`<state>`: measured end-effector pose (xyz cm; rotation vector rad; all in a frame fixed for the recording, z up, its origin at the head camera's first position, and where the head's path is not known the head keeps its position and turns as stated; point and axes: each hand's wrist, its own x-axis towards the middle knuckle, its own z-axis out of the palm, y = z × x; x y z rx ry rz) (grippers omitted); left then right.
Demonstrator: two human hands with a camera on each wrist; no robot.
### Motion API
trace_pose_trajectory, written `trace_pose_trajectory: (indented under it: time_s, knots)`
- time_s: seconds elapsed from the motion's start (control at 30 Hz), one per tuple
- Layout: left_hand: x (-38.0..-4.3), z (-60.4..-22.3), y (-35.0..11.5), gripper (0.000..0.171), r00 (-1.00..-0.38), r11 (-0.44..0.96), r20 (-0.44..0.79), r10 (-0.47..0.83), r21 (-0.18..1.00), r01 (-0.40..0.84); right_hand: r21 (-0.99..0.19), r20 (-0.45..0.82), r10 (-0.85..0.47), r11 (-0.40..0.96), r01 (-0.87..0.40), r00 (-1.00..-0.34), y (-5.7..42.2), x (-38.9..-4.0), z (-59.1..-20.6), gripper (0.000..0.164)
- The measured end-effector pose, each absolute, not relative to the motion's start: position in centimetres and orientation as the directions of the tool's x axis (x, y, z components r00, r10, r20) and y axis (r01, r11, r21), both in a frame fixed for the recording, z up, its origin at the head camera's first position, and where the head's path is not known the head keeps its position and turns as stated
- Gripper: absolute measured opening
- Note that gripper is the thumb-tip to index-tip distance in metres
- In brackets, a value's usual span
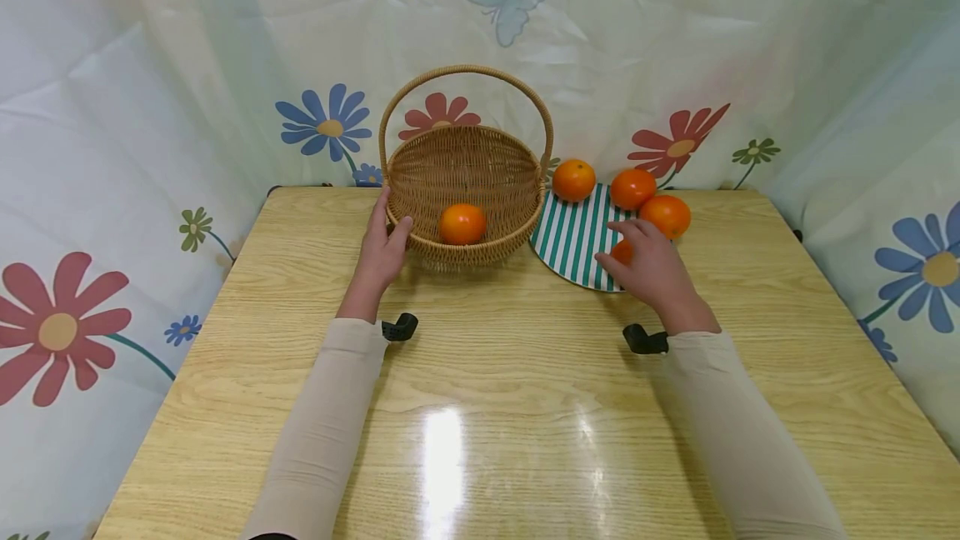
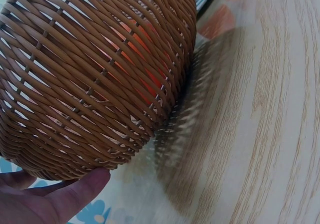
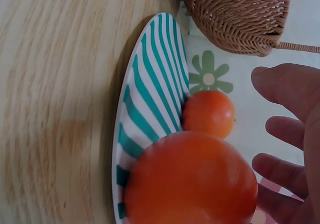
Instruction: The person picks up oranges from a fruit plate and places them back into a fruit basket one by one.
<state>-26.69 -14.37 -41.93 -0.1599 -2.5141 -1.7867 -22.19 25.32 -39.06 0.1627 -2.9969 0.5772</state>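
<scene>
A wicker basket [image 1: 465, 165] with a tall arched handle stands at the back of the table, one orange [image 1: 462, 224] inside it. My left hand [image 1: 384, 248] rests against the basket's left side, thumb apart from the fingers; in the left wrist view, the thumb [image 2: 82, 191] touches the woven wall. Right of the basket lies a round plate [image 1: 573, 244] with green and white stripes, bearing several oranges [image 1: 573, 180]. Over its front right part, my right hand [image 1: 648, 265] hovers with spread fingers, partly hiding one orange [image 1: 622, 252]. In the right wrist view, a large orange [image 3: 190, 181] sits beside the fingers.
The wooden table [image 1: 510, 407] reaches toward me. A flowered curtain [image 1: 615, 48] hangs close behind the basket and plate, and at both sides. Black wrist mounts [image 1: 645, 340] stick inward from both sleeves above the tabletop.
</scene>
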Motion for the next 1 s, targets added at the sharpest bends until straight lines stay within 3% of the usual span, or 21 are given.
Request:
trace_pose_trajectory:
  time_s: [1.0]
  knots:
    - [-26.6, -41.9, -14.4, 0.066, -0.993, 0.325, 0.103, 0.052, 0.939, 0.114, -0.348, 0.065, -0.073, 0.933, -0.091, -0.995, 26.7, -21.8, -40.6, 0.061]
